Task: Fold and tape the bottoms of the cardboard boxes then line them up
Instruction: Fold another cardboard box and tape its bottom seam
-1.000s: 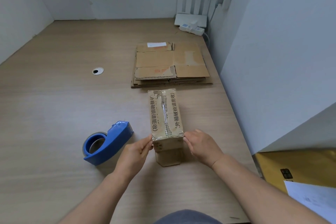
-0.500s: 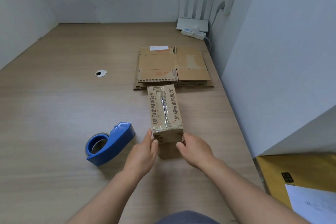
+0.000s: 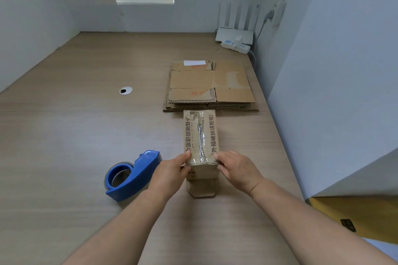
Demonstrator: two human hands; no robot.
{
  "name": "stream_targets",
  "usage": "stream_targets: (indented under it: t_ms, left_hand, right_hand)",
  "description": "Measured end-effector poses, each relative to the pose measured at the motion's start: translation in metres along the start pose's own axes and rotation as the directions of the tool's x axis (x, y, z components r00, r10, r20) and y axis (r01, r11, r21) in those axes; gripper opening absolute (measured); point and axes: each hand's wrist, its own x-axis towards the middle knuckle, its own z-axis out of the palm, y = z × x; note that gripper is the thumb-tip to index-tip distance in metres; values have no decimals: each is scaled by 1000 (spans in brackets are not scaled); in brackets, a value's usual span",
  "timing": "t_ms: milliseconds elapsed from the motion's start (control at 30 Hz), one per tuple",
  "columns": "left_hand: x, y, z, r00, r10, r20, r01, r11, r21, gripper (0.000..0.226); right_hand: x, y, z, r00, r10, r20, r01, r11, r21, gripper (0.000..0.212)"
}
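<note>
box: taped cardboard box on the desk, 12 o'clock from the person, taped bottom up | handling: probably light and stiff, tape slick; grip the bare side walls | hands: left hand at its 9 o'clock, right hand at 3 o'clock, forearms reaching forward, fingers curled, pinching near top corners

The wooden bench carries a taped box, a stack of flat boxes just behind it, a blue tape dispenser to its left, a grommet, and a power strip in the far corner.
</note>
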Motion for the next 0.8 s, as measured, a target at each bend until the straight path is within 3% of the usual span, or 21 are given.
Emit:
stream_targets:
  t_ms: [167, 300, 433, 600, 733, 800]
  left_hand:
    - [-1, -1, 0, 1000, 3, 8, -2, 1000, -31, 51]
    - [-12, 7, -2, 990, 35, 133, -4, 973, -230, 69]
    - [-20, 11, 4, 985, 43, 168, -8, 979, -202, 76]
    - [-17, 9, -6, 998, -21, 66, 34, 978, -204, 69]
    - [-6, 5, -15, 993, -28, -111, 5, 978, -208, 66]
    - [-1, 8, -15, 992, -33, -122, 8, 980, -198, 67]
  right_hand:
    - [-3, -10, -7, 999, 2, 34, 1, 997, -76, 30]
    - [-6, -36, -15, 941, 328, 85, -309, 934, -180, 72]
    - [0, -53, -15, 857, 514, 46, -496, 845, -197, 96]
    - [5, -43, -22, 840, 535, 93, -514, 838, -182, 95]
    - [-2, -16, -36, 826, 511, 238, -490, 860, -145, 98]
    - [-7, -4, -41, 809, 489, 326, -474, 871, -130, 94]
